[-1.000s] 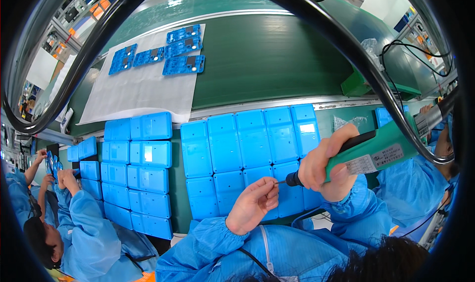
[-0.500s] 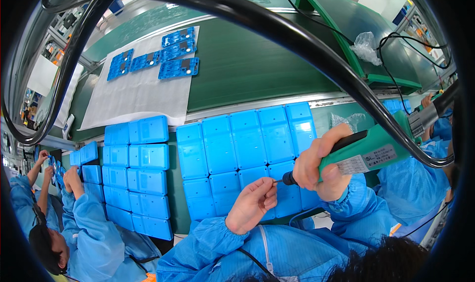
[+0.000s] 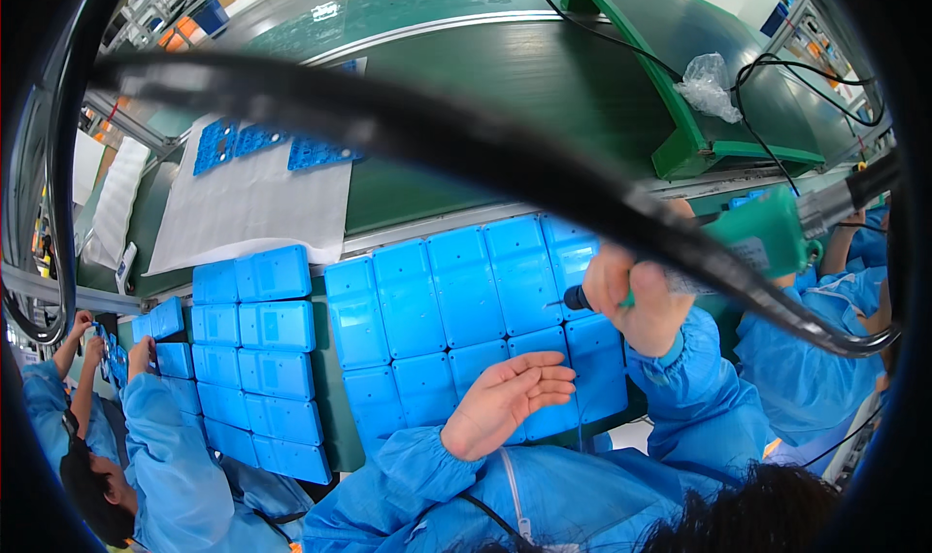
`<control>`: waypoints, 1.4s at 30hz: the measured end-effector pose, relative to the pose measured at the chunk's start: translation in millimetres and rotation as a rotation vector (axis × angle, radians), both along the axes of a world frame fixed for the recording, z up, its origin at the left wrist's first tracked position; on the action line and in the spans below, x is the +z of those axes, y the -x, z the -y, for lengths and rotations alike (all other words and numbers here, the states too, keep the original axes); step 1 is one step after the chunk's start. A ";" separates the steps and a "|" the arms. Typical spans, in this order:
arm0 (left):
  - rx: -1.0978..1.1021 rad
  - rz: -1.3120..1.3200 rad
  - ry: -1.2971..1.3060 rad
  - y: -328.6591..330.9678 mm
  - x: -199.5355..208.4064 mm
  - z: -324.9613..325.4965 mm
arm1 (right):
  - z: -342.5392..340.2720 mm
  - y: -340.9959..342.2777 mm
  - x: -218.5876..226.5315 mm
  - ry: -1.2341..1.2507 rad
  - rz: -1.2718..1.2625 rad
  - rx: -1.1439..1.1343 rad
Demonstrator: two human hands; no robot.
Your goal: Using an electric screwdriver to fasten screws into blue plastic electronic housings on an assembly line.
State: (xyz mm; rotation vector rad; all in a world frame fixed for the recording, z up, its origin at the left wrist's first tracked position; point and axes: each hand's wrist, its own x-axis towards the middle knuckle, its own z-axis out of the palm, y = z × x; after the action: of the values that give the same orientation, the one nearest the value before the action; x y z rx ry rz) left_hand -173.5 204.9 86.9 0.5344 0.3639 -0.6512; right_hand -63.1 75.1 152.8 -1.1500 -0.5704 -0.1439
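My right hand [image 3: 643, 305] is wrapped round a green electric screwdriver [image 3: 752, 228] with a black grip, its thin bit pointing left over the blue panels. Part of the tool is hidden behind a blurred black tube. My left hand [image 3: 510, 398] is held palm up with its fingers stretched out, apart from the bit; I see nothing held in it. Beneath both hands lies a block of flat blue plastic panels [image 3: 466, 286] in two rows, with small holes in them.
Left of the block are more blue panels [image 3: 277, 325], near a co-worker's hand [image 3: 142, 355]. Beyond, a white sheet [image 3: 262, 208] bears several blue parts. The black tube [image 3: 437, 155] crosses the view. Crumpled clear plastic [image 3: 709, 87] lies by green framing [image 3: 680, 155].
My left fingers were pinched at the screwdriver's bit; they have let go and spread. The screwdriver has risen a little away from them. The black tube sits lower across the view.
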 end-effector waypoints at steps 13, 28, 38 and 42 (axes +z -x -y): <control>-0.041 0.002 -0.236 -2.4 -0.7 -7.9 | 3.1 -12.6 -24.3 0.152 -0.081 -0.075; -0.062 0.249 -0.507 0.9 -2.9 -9.1 | -2.8 -7.8 -31.8 0.181 -0.114 -0.023; -0.017 0.806 -1.374 -30.7 -5.1 1.6 | 3.9 -12.2 -46.8 0.304 -0.056 0.057; -0.053 0.796 -1.448 -32.6 0.3 1.6 | 6.1 -13.1 -53.2 0.294 0.019 0.099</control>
State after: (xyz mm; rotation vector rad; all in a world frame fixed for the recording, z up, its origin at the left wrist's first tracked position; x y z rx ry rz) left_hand -141.0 203.3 87.1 2.1023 -0.0058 -0.0714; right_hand -49.9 69.0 99.6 -1.4029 -0.6793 0.0149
